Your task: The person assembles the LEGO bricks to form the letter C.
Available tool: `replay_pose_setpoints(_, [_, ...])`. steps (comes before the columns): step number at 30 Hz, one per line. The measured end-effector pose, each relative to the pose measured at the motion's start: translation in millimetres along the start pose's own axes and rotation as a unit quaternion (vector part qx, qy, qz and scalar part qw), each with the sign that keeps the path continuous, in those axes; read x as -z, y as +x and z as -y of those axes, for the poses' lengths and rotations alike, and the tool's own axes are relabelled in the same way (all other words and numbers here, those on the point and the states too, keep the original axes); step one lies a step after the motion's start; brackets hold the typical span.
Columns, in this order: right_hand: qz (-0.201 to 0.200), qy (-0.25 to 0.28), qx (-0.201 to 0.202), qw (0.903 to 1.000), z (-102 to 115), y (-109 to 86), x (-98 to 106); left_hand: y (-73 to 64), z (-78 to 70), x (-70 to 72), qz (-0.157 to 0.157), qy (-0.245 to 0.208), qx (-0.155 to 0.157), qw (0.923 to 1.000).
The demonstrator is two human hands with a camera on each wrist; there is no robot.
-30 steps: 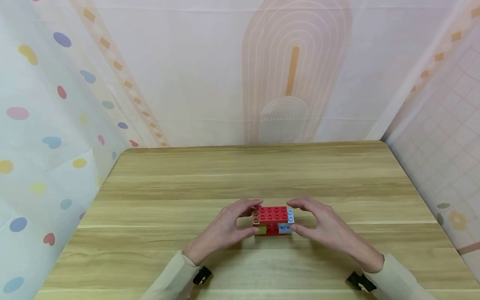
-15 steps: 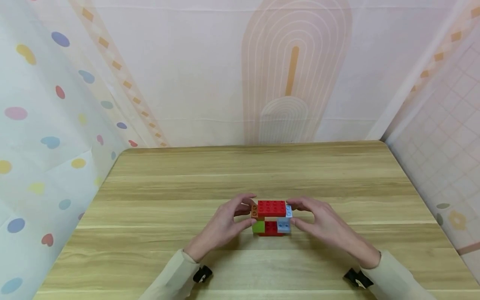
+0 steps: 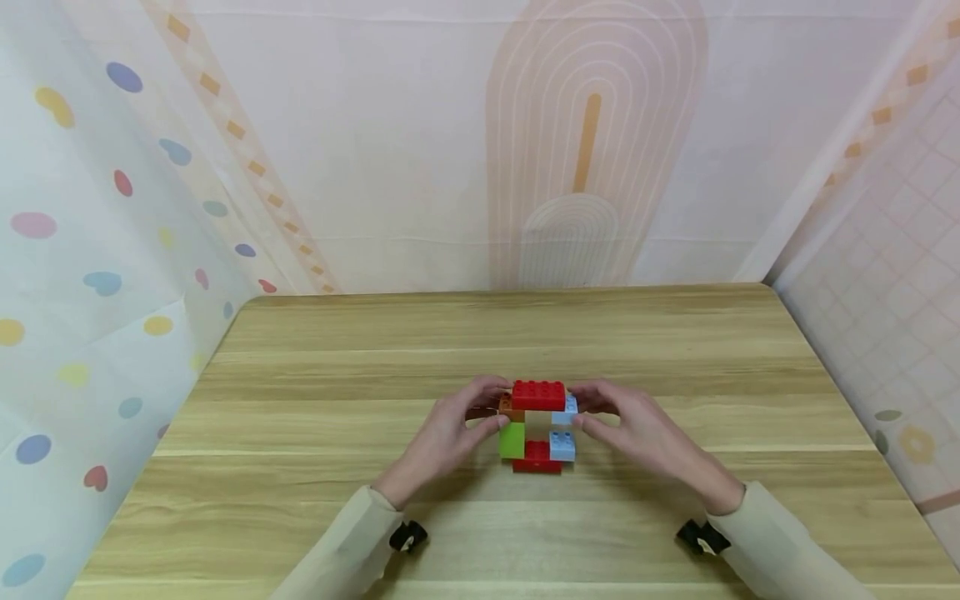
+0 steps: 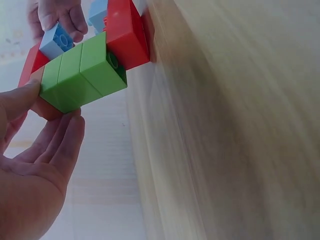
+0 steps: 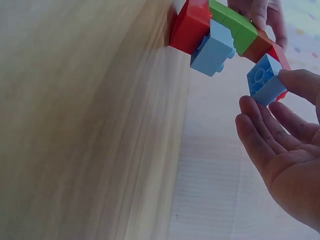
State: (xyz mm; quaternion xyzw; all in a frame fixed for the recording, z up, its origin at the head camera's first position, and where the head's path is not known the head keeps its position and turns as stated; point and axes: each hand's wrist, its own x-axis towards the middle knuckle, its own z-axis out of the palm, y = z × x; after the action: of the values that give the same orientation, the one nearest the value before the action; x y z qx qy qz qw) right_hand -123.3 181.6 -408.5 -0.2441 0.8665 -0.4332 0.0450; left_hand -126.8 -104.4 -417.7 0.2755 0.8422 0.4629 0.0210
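A frame of toy building bricks stands on the table between the hands. Its base is a red brick (image 3: 537, 463), with a stack of green bricks (image 4: 74, 75) at the left and a light blue brick (image 5: 212, 49) at the right. An orange-brown brick (image 5: 258, 46) sits on the green stack. Above it, a long red brick (image 3: 538, 397) spans the top, with another light blue brick (image 5: 267, 80) under its right end. A gap separates the two blue bricks. My left hand (image 3: 453, 429) pinches the orange-brown brick; my right hand (image 3: 645, 429) pinches the upper blue brick.
The wooden table (image 3: 337, 467) extends around the bricks on every side. Patterned cloth (image 3: 390, 150) hangs behind its far edge and along both sides. A black strap piece (image 3: 408, 536) shows at the left cuff, another (image 3: 702, 537) at the right.
Both hands and the top of the brick frame have moved away from the person. More of the green stack's front shows, and the gap between the blue bricks looks taller.
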Motion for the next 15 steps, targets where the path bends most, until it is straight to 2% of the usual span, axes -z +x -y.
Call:
replay_pose_setpoints(8, [0.011,0.011,-0.012,0.9998,-2.6,9.6,-0.3,3.7,3.2,1.9,0.001,0.000,0.035,0.9994])
replay_pose_setpoints(15, [0.015,0.004,-0.027,0.9995,-2.7,16.3,-1.1,9.0,6.1,2.2,-0.005,-0.009,0.037,0.9993])
